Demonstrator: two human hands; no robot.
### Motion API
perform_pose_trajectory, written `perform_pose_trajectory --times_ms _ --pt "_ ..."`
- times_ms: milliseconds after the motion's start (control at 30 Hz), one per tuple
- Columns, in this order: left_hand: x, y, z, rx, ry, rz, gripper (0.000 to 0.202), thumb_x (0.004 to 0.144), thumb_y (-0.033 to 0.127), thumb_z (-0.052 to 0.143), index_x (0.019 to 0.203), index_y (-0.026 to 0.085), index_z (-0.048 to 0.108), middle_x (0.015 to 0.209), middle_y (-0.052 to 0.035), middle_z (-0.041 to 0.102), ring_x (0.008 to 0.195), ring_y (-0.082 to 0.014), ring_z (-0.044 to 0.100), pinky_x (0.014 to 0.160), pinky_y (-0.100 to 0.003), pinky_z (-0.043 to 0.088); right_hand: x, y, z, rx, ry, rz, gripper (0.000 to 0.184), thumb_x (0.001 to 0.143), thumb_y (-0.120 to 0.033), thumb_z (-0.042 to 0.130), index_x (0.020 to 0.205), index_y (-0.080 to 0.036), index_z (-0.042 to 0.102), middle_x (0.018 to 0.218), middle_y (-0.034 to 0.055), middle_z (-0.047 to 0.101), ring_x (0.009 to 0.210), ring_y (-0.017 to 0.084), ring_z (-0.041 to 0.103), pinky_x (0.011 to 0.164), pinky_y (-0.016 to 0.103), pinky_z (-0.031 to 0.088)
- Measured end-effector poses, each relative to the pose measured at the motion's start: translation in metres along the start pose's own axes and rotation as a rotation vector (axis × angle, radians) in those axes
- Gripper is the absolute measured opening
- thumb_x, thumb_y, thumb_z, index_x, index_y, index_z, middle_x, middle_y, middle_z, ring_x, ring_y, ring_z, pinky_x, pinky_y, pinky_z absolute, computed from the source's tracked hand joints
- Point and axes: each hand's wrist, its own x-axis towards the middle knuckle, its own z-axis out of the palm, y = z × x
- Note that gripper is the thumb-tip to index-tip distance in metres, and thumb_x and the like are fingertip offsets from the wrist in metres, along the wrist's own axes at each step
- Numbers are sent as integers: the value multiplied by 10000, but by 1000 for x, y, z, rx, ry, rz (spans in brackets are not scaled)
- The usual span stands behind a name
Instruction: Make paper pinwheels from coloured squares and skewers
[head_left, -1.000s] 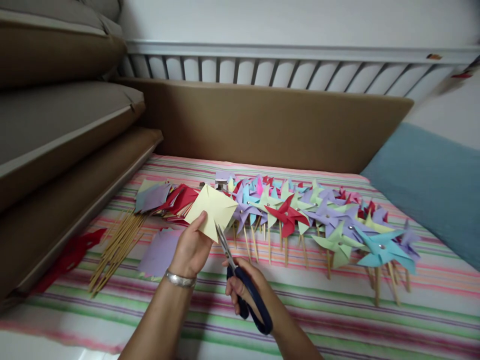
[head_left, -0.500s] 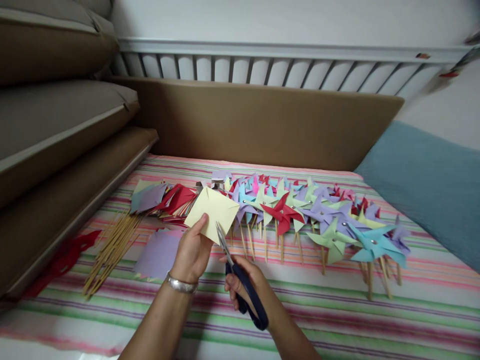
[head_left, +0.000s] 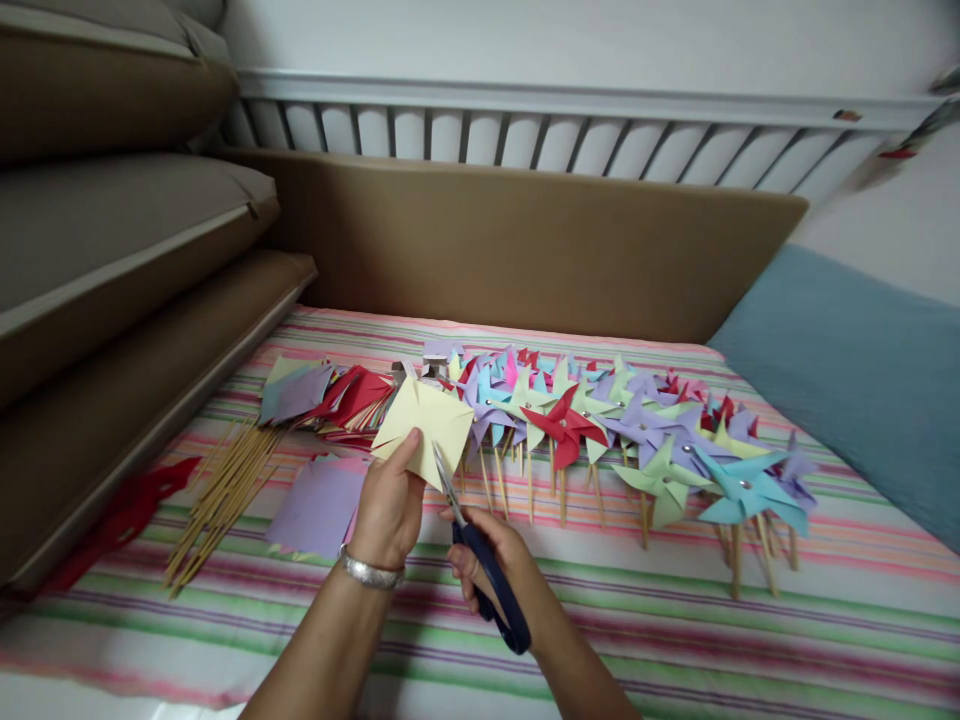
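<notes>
A pale yellow paper square [head_left: 427,415] with slits at its corners is pinched in my left hand [head_left: 391,505], thumb on top. Dark-blue-handled scissors [head_left: 489,580] are in my right hand [head_left: 499,555], fingers through the loops. Their blades lie at the square's lower corner, pointing in toward its middle. Below and left of the square rests a stack of purple paper squares [head_left: 315,505]. Beyond my hands to the right are many finished paper pinwheels on sticks, among them a red pinwheel [head_left: 564,428] and a light blue pinwheel [head_left: 750,485].
Wooden sticks [head_left: 225,500] lie in a bundle at the left, near a red cloth-like item [head_left: 124,520]. Piles of coloured paper [head_left: 300,390] sit behind them. Folded mattresses [head_left: 135,220] rise at the left, and a brown board [head_left: 525,250] stands against the white railing.
The scissor blades look closer together at the square's lower corner. The square and my left hand have shifted slightly, with the paper tilting a little.
</notes>
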Motion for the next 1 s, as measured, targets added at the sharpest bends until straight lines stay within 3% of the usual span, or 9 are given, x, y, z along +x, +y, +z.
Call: perform_pose_trajectory --times_ms 433,1000 --pt "-2 4 5 -27 25 21 335 717 149 645 1051 132 631 1091 -105 653 936 -193 628 812 -289 500 0 0 -2 21 -8 31 658 560 -533 706 1064 -137 556 476 -80 462 306 58 418 271 176 371" --pt "0 4 4 -16 44 28 307 709 132 646 1016 131 645 1037 -92 677 886 -187 644 789 -281 510 0 3 -1 11 21 58 543 634 -382 698 1107 -149 565 537 -54 513 323 50 423 264 161 361"
